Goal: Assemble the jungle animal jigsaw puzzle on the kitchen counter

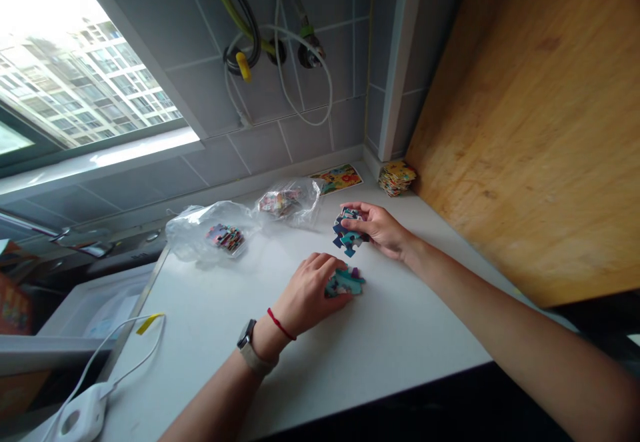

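Several blue and teal jigsaw puzzle pieces (349,235) are pinched between the thumb and fingers of my right hand (383,229), raised a little over the white countertop (280,369). Just below and to the left, my left hand (314,292) curls around a small stack of teal puzzle pieces (346,283) at the counter surface. Thumb and fingers press that stack from both sides, and the palm hides part of it. The two hands are close together but apart.
Clear plastic bags with puzzle pieces (227,237) (285,202) lie behind my left hand. At the back corner are a picture card (340,179) and a stack of puzzle pieces (397,177) by a wooden panel (530,109). A white power strip (83,412) lies front left.
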`<state>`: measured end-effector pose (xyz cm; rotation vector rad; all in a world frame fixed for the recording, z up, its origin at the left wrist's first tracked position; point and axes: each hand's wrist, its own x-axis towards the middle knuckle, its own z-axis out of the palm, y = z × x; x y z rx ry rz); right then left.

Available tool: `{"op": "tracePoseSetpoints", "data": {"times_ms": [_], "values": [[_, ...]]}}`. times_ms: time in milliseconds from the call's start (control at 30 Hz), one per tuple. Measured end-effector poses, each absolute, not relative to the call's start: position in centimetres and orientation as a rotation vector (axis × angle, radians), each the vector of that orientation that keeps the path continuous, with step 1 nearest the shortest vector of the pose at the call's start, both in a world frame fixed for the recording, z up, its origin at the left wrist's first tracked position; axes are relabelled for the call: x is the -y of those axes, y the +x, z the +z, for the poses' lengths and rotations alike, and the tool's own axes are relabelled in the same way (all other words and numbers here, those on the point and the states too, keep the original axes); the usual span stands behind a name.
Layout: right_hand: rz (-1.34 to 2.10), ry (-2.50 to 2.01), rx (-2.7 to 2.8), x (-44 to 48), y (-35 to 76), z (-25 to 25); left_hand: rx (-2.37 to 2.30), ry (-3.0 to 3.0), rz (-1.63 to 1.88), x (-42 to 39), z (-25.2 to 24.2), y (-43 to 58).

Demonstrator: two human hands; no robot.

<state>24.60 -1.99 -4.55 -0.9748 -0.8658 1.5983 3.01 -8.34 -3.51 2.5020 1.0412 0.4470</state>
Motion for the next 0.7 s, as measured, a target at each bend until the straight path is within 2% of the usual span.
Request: {"op": "tracePoseSetpoints", "data": {"times_ms": [333,533,700], "values": [[1.598,-0.950,0.875,2.0,24.8,-4.4,-1.072,2.519,0.394,7.1,-1.5,1.0],[1.609,-0.957,0.881,2.0,24.8,-4.5,-1.039,2.457,0.149,6.8,-0.8,-0.3],[1.616,-0.982,0.893,2.0,24.9,-4.4,-1.069,2.426,0.082,6.5,-0.6,-2.1]]}}
